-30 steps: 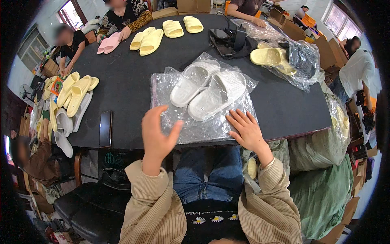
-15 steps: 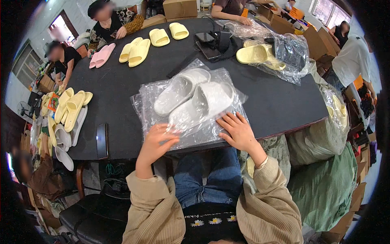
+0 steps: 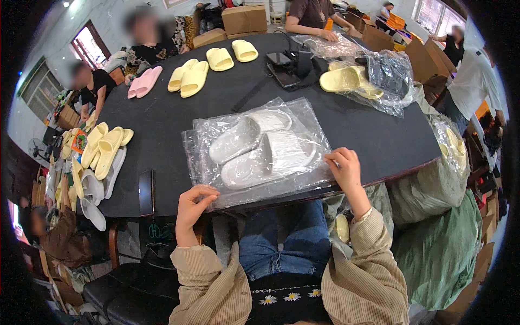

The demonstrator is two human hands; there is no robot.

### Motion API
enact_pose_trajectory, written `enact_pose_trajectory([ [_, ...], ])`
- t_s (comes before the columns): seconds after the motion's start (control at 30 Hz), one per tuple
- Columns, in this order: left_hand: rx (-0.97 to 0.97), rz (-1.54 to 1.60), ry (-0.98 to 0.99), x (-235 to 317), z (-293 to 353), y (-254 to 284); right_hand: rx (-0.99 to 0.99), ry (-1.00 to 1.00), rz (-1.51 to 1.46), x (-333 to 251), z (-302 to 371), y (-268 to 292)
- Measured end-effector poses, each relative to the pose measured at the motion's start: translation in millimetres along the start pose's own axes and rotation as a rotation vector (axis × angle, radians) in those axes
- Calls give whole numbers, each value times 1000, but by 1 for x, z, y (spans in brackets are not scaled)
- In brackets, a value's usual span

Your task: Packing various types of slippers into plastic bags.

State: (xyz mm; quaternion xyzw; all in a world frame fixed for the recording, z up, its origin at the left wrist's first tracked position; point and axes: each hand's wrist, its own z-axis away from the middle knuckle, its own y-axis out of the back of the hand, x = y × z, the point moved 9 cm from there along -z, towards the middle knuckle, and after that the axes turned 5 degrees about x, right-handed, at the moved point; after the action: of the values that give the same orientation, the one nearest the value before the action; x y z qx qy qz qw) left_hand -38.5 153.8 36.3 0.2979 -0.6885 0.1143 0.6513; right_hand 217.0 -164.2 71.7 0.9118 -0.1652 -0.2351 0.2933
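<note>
A pair of white slippers (image 3: 271, 154) lies side by side in a clear plastic bag (image 3: 309, 116) in front of me, on top of more flat clear plastic. My left hand (image 3: 195, 207) is at the bag's near left corner, thumb and fingers closed on its edge. At the right edge, my right hand (image 3: 345, 169) pinches the plastic between thumb and fingers. Both slippers rest on the table, toes pointing right.
On the black table (image 3: 379, 141) are yellow slippers (image 3: 195, 78), pink slippers (image 3: 145, 82), a phone (image 3: 146, 192), black devices (image 3: 284, 70) and bagged slippers (image 3: 346, 80). More slippers (image 3: 103, 146) pile at the left. Green sacks (image 3: 439, 246) stand right; people work around the table.
My right hand has lifted from lying flat on the plastic and moved right to the bag's edge. My left hand has moved down and left to the near corner.
</note>
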Motion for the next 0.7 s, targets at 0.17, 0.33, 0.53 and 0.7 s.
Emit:
enact_pose_trajectory([
  [0.17,159,-47,-180,20,1,1,174,180,72,-26,2,35],
  [0.33,-7,-155,-69,1,20,2,-135,116,44,-20,29,21],
  [0.53,-326,39,138,-4,37,-5,-573,5,-191,-15,12,9],
  [0.7,-225,-264,-123,19,-13,28,-331,-95,-337,-14,-28,-2],
])
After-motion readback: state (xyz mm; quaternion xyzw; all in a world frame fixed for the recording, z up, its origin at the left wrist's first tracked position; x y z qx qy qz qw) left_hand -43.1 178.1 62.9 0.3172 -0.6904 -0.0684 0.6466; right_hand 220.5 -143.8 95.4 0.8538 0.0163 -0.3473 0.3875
